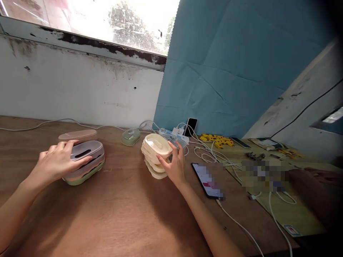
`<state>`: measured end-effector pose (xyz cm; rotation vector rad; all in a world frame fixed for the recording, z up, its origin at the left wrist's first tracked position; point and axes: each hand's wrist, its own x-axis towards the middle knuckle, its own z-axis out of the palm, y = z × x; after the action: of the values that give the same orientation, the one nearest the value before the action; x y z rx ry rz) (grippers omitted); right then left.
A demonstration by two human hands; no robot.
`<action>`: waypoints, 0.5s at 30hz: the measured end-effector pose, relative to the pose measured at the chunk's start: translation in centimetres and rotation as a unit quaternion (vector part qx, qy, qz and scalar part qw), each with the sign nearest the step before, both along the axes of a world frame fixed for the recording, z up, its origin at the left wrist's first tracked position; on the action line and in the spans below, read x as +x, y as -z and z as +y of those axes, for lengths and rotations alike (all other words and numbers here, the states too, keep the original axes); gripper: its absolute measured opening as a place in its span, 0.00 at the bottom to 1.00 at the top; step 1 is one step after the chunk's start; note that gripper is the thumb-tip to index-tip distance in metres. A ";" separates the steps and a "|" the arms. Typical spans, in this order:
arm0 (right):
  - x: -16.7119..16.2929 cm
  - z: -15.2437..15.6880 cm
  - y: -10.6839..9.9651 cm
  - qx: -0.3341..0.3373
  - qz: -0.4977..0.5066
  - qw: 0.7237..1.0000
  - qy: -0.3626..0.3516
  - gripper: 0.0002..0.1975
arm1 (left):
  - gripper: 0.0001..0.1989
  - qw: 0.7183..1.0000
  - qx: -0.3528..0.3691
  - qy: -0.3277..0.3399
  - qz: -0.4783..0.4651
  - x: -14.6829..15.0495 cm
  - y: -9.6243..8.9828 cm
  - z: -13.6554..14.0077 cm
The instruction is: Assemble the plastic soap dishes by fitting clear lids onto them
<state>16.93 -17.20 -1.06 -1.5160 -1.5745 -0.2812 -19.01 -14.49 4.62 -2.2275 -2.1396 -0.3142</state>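
Observation:
My left hand [57,159] grips the far and near sides of a stack of oval plastic pieces on the table. On top is a lavender piece [93,147] with a long slot; pink and green pieces [88,175] show below. A pink oval piece [77,135] sits just behind it. My right hand [175,162] holds the right side of a tilted stack of cream oval plastic pieces [154,153], thumb in front and fingers behind. The top cream piece has a raised oval in its middle. Both hands are closed round their stacks.
A green oval case [130,137] stands between the stacks at the back. Behind my right hand are a power strip [174,135] and cables. A phone [206,181] lies right of my arm. Yellow parts [217,140] and another person's hand [318,176] are further right.

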 end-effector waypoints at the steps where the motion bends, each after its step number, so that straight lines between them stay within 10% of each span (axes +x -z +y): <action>1: 0.0 0.1 0.0 -0.002 0.005 1.000 0.000 0.29 | 0.37 1.000 -0.020 -0.009 -0.014 -0.3 0.2 0.1; 9: -0.6 1.4 -0.2 -0.001 0.050 0.998 -0.038 0.32 | 0.35 0.998 -0.011 -0.005 -0.058 -0.6 1.0 0.3; 15: -2.7 -0.7 -1.2 0.135 0.099 0.982 -0.090 0.33 | 0.33 0.987 0.057 0.004 -0.147 -0.7 0.7 0.0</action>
<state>14.20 -17.92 0.13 -1.1480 -1.4391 -0.2226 -19.74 -14.47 3.91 -2.2453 -2.1772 -0.7918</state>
